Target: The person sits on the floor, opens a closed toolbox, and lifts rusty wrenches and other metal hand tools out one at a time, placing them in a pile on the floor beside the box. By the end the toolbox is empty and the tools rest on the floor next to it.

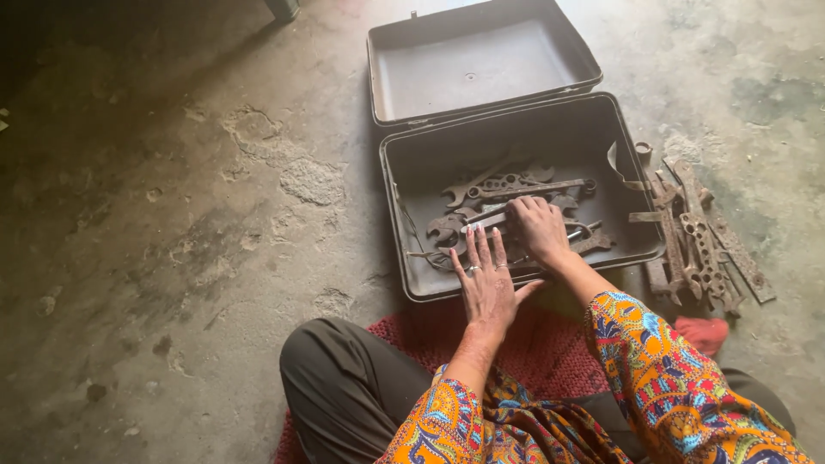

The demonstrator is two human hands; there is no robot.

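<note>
From the head camera, the right hand (537, 228) curls down over a pale wrench (485, 222) among rusty spanners (516, 191) inside the open dark case (404, 180) — whether its fingers truly grip it I cannot tell, as the knuckles hide them. The left hand (488, 288) lies flat, fingers spread, on the case's near rim. More rusted tools (700, 236) lie beside the case on the floor — their shapes blur together.

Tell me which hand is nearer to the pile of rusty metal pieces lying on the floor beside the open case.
Right. The right hand is inside the case, on the wrenches, closer to the rusty pile. The left hand rests flat on the case's near rim, farther from it.
</note>
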